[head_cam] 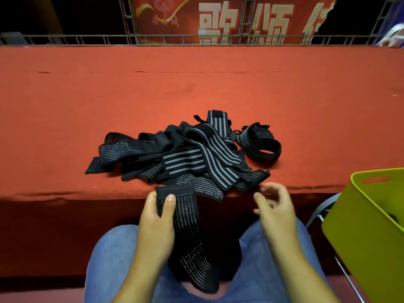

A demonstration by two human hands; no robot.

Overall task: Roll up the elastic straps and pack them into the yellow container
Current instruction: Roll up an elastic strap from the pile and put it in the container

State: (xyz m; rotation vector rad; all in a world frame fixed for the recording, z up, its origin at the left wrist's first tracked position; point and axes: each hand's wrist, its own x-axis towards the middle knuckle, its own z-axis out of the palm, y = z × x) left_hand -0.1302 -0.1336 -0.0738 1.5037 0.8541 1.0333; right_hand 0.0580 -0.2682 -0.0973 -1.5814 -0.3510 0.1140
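A pile of black elastic straps (192, 156) with grey stripes lies on the red-covered table (196, 88) near its front edge. One loosely coiled strap (260, 142) sits at the pile's right. My left hand (156, 217) grips the top end of one long strap (188, 235), thumb on its face; the rest hangs down between my knees. My right hand (274, 206) hovers just right of it with fingers loosely curled, holding nothing. The yellow container (369, 226) stands at the right on a chair; something dark shows inside at the frame edge.
A metal railing (196, 39) and a red banner (229, 18) with large characters run along the table's far side. The chair's metal frame (317, 215) shows under the container. My blue-jeaned legs (273, 270) fill the bottom of the view.
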